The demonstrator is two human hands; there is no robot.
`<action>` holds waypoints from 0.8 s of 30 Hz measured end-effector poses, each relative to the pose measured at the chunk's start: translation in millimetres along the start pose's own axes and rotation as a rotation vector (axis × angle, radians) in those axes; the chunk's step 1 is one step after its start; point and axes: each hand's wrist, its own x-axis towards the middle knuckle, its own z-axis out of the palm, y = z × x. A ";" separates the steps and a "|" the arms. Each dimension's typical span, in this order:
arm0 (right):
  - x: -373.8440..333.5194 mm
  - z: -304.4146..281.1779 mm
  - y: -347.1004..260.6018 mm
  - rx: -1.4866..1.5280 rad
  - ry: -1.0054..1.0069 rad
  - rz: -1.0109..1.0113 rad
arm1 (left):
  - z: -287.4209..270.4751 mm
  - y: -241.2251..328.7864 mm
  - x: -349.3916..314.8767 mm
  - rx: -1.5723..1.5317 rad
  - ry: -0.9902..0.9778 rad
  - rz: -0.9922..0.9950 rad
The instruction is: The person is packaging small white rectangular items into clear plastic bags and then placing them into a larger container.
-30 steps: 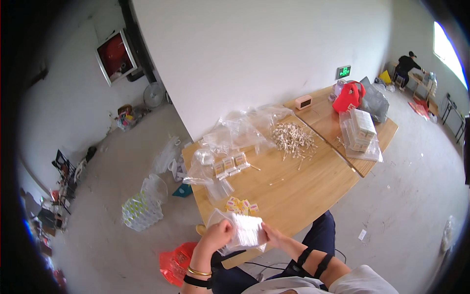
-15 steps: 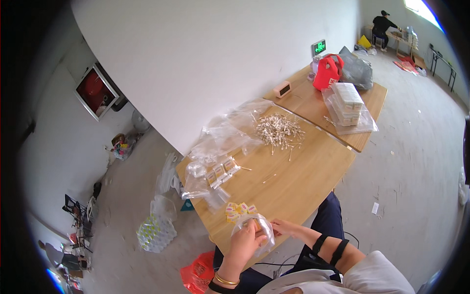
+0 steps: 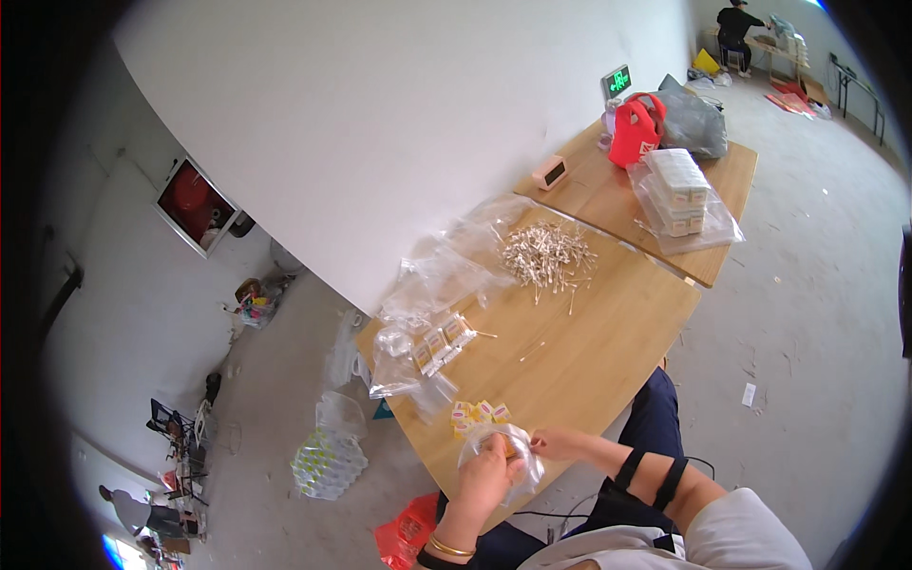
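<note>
Close to the table's near edge, my left hand point(image 3: 487, 478) is closed on a clear plastic bag point(image 3: 529, 471), with something orange-brown showing under the fingers. My right hand point(image 3: 554, 444) has its fingers together at the bag's right rim, seemingly pinching the film. Just beyond the bag lies a cluster of small yellow-and-white boxes point(image 3: 480, 414). Farther left on the table, several small packs with yellow labels point(image 3: 444, 344) sit in a row beside crumpled clear film point(image 3: 391, 372). A loose heap of cotton swabs point(image 3: 546, 255) is spread toward the back.
The wooden table point(image 3: 594, 347) adjoins a second one bearing a stack of wrapped white packs point(image 3: 680, 190), a red bag point(image 3: 635, 133), a grey plastic bag point(image 3: 693, 128) and a small clock-like box point(image 3: 550, 173). A red plastic bag point(image 3: 407, 530) is low beside my legs. Other people sit far off.
The whole view has shifted slightly, so the table appears a little farther right and lower. Both hands stay at the clear bag, the right one still at its rim.
</note>
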 end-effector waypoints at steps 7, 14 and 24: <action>79.2 -90.3 -7.9 -0.044 0.273 0.101 | -4.8 3.2 3.8 0.092 -0.027 -0.002; 194.1 -96.7 -40.9 0.121 0.437 0.021 | -2.0 -16.4 -3.3 -0.008 0.119 0.042; 304.7 -74.0 -64.9 -0.147 0.666 0.165 | 1.7 -26.1 -2.3 -0.050 0.050 0.026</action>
